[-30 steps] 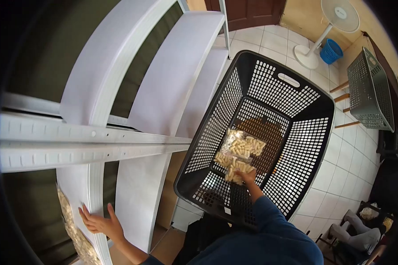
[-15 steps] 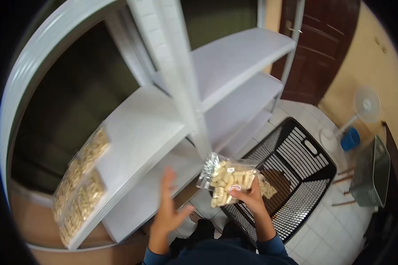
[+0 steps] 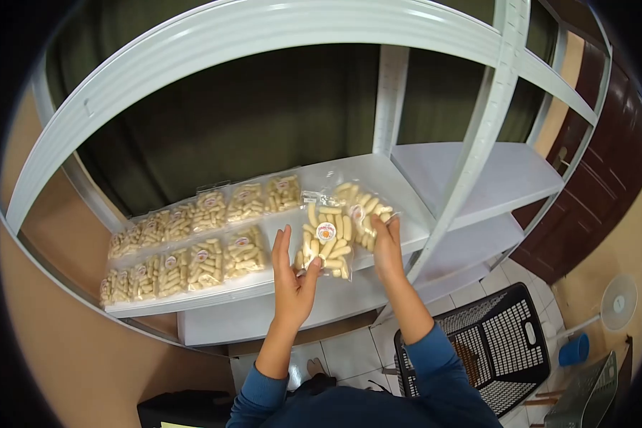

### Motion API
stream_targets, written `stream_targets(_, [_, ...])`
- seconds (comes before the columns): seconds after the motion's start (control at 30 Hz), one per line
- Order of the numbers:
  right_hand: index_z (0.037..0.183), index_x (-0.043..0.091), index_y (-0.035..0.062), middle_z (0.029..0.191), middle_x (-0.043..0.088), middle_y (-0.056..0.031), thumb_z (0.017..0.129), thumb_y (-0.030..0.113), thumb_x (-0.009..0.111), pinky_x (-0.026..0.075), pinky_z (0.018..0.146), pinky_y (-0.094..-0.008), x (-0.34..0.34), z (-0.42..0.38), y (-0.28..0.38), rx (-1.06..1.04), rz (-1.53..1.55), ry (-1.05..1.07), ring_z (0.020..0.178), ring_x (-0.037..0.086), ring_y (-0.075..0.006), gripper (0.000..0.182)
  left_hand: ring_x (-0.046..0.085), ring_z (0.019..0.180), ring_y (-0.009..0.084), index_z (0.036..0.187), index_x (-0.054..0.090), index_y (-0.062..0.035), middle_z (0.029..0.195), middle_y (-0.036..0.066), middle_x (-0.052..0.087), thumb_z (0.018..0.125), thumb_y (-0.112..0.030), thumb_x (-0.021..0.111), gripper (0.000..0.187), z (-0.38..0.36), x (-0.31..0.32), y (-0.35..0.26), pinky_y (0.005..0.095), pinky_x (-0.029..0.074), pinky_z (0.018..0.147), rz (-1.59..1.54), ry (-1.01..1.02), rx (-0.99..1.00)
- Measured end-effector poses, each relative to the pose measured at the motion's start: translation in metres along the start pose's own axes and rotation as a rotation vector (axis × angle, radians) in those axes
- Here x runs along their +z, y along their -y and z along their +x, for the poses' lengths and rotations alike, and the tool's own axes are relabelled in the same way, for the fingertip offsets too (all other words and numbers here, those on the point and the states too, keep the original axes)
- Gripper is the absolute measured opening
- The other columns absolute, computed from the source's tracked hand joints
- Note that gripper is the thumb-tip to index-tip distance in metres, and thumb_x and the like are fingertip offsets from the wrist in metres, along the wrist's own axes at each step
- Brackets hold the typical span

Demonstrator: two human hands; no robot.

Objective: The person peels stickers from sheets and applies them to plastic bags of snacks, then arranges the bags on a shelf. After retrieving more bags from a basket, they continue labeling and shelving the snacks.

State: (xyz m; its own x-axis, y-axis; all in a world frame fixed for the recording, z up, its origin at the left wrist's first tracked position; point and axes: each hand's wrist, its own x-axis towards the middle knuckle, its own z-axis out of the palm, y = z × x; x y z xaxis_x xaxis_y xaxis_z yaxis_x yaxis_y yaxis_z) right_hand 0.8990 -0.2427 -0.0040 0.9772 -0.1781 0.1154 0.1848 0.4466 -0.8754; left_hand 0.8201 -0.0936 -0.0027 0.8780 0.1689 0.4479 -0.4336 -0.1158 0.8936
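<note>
Bringing clear bags up from over the black perforated basket (image 3: 503, 328) to the front of the white metal shelf (image 3: 389, 175), and dividing between both hands the load carried by one hand half a second ago. Gripping the nearer bag of pale finger-shaped pieces (image 3: 332, 246) now in the left hand (image 3: 296, 289), empty and spread in the earlier frame. Pressing the left thumb over its lower front while stretching the left fingers up just beside its edge. Pinching the farther bag of pale finger-shaped pieces (image 3: 367, 203) by its lower right part in the right hand (image 3: 388, 251). Tilting that farther bag, partly covering it with the nearer one, and showing a round label on each. Holding both bags above and between the hands, without making clear any contact with the shelf behind. Facing a rear row of filled bags (image 3: 209, 210) and a front row of filled bags (image 3: 205, 265), both to the left of the left hand. Having a dark olive curtain (image 3: 228, 107) beyond and above the hands, the basket below and right of the right hand, and a blue bin (image 3: 573, 349) and white pedestal fan (image 3: 618, 303) farther right.
</note>
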Motion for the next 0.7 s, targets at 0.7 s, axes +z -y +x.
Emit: stream_targets(0.7, [0.103, 0.061, 0.0159, 0.111, 0.049, -0.0106, 0.076, 0.025, 0.058, 0.037, 0.083, -0.0432, -0.002, 0.068, -0.027, -0.721, -1.426, 0.308, 0.105, 0.044, -0.0272, 0.029, 0.015, 0.128, 0.0353, 0.127, 0.035, -0.003, 0.136, 0.015, 0.024, 0.075, -0.051, 0.054, 0.073, -0.001, 0.007, 0.01, 0.0527, 0.013, 0.101, 1.06, 0.364, 0.26])
